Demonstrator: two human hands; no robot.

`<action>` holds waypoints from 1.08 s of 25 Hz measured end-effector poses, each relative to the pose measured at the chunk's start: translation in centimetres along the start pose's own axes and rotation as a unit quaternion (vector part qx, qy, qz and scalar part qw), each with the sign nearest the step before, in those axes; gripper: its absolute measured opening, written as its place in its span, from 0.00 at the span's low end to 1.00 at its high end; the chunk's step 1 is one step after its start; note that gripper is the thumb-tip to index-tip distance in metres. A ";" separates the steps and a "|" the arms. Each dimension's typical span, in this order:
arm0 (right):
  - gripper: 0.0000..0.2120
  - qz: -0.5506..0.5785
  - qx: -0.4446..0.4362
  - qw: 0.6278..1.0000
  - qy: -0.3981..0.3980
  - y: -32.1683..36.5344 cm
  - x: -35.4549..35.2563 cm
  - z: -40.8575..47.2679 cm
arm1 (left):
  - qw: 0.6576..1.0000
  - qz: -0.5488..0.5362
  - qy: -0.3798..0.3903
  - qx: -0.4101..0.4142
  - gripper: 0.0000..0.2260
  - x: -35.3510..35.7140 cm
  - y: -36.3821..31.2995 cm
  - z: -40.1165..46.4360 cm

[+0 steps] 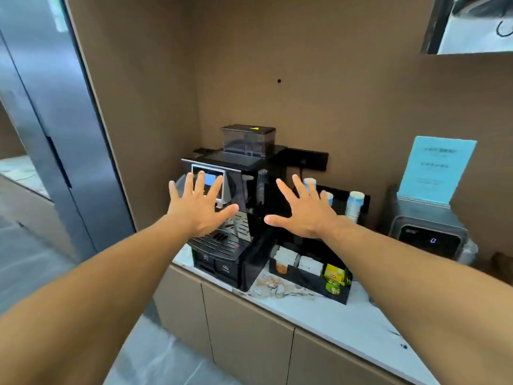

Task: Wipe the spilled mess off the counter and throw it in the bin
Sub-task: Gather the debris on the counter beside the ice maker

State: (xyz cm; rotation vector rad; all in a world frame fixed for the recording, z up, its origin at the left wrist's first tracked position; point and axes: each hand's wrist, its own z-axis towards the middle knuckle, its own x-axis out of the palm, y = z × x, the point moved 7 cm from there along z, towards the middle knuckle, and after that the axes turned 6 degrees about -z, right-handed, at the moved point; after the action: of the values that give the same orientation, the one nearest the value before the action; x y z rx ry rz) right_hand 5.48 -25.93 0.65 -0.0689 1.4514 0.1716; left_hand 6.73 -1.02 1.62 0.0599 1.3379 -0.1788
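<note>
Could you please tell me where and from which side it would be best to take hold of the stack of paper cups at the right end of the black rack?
Probably wrap the right hand around the upper half of the cup stack, from the front. It stands upright with its top exposed, while the black rack hides its base.

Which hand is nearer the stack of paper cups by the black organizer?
Right. The right hand hovers open just left of the paper cups, while the left hand is spread in front of the coffee machine, farther left.
</note>
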 end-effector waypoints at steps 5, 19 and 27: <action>0.50 -0.013 -0.065 0.998 -0.010 12.2 2.1 4.6 | 0.999 0.017 -0.005 -0.050 0.43 -0.1 11.1 -1.8; 0.50 0.004 -0.176 0.984 0.035 32.3 10.9 16.1 | 0.983 0.035 0.035 -0.175 0.42 4.7 31.9 -2.7; 0.51 0.039 -0.182 0.979 0.086 38.8 18.8 26.8 | 0.978 0.033 0.084 -0.186 0.41 10.9 39.6 6.0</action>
State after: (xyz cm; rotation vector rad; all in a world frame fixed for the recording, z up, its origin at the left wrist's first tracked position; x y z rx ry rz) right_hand 27.65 17.73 -12.53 -0.3316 1.5811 0.5048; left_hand 21.40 36.11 -9.96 -0.1994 1.5170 0.1376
